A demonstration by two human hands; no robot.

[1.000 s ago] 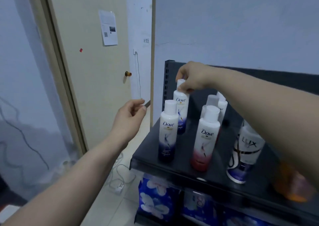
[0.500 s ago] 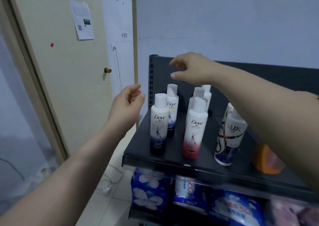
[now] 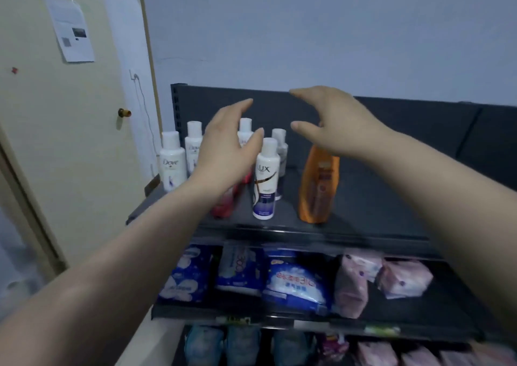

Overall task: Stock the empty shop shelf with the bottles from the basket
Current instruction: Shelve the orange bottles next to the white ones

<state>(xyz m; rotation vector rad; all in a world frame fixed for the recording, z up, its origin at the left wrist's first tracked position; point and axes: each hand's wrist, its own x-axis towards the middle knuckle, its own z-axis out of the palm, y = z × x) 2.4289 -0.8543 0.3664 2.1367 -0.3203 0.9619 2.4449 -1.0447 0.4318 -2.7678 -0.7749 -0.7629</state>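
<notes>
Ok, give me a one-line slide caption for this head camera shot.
Both open hands, left hand and right hand, hover empty above upright bottles on the dark top shelf.

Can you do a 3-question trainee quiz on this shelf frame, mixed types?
1. True or false: the right hand grips the orange plastic bottle.
2. Which stands nearest the dark metal top shelf's front edge? A) white Lux bottle with purple base B) white Dove bottle at far left C) blue packs
3. Fill in: the left hand partly hides a bottle with a ___ base.

Key: 1 false, both hands open and empty, fingers spread. 2 A. 3 red.
</notes>
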